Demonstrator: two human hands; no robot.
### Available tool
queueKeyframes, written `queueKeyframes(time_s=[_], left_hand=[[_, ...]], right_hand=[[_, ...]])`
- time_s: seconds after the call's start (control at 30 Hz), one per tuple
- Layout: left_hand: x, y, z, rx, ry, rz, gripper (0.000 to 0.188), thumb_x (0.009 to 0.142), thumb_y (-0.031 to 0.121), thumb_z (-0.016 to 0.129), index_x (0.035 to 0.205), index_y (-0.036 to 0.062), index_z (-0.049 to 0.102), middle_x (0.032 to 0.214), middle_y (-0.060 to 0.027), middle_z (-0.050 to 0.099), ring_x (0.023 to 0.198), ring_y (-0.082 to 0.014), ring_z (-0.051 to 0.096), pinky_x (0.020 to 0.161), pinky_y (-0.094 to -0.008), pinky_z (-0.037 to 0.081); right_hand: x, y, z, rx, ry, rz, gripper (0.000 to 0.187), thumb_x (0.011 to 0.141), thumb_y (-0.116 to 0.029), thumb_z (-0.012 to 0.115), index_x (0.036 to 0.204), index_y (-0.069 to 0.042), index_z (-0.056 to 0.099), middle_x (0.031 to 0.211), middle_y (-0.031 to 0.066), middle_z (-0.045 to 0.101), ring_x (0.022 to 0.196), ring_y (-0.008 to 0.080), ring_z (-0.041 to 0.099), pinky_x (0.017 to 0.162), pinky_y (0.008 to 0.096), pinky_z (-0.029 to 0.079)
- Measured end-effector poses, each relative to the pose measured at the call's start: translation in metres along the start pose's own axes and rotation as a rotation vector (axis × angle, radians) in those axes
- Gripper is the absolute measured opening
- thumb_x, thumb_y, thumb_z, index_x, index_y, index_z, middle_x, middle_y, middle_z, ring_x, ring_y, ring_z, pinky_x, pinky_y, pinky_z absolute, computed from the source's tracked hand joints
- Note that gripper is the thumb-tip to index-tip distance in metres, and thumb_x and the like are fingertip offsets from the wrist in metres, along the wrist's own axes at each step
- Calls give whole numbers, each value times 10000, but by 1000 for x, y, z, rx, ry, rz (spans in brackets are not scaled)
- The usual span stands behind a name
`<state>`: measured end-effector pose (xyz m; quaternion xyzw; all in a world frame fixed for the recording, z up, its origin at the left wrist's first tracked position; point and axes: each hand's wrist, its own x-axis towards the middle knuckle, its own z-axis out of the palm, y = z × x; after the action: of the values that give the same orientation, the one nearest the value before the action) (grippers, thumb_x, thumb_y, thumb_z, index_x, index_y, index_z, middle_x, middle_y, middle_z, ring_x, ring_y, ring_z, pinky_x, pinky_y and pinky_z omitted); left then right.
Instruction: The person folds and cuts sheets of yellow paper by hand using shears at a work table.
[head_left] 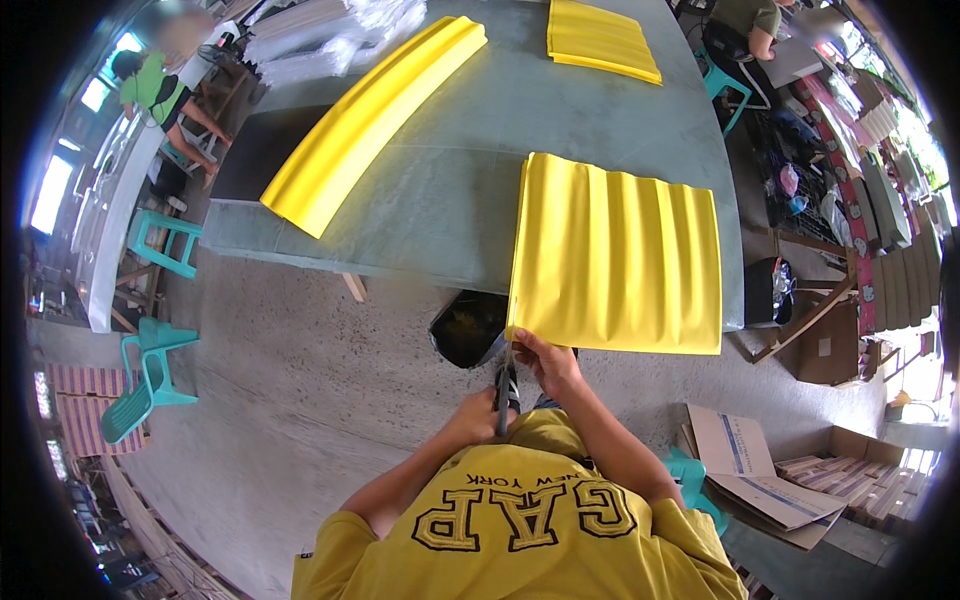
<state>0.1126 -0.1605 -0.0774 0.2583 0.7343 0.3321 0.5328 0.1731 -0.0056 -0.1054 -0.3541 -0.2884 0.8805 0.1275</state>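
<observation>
A squarish stack of wavy yellow sheets [618, 258] lies at the table's near edge, its front part jutting out over it. My right hand [548, 362] pinches the stack's near left corner, fingers closed on it. Just left of that, my left hand [474, 416] is closed round the dark handles of a pair of scissors [503, 405]. The blades point up toward the same corner; whether they touch the sheet I cannot tell. Farther left on the table lies a long, folded yellow sheet [375, 125], and another yellow stack [602, 42] sits at the far side.
The grey table [440, 190] carries clear plastic wrap [330, 40] at its far left. Under its near edge stands a black bin [468, 328]. Teal stools [165, 240] are on the left; open cardboard boxes [765, 465] lie at right. Two other people are in the background.
</observation>
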Motion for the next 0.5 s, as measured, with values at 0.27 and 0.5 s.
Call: queueKeyframes(time_s=[0.27, 0.5], left_hand=[[-3, -16, 7, 26, 67, 41, 342, 697, 238, 608, 898, -24, 517, 716, -158, 585, 657, -248, 587, 604, -327, 446], [-5, -14, 3, 49, 19, 31, 504, 674, 355, 587, 940, -60, 483, 867, -277, 576, 837, -414, 562, 720, -428, 436]], right_hand=[[-13, -1, 8, 24, 16, 14, 207, 764, -85, 661, 945, -65, 562, 839, 38, 607, 697, 153, 593, 647, 299, 507], [-12, 5, 7, 17, 10, 21, 211, 767, -81, 657, 950, -60, 555, 852, 46, 601, 740, 168, 600, 671, 298, 505]])
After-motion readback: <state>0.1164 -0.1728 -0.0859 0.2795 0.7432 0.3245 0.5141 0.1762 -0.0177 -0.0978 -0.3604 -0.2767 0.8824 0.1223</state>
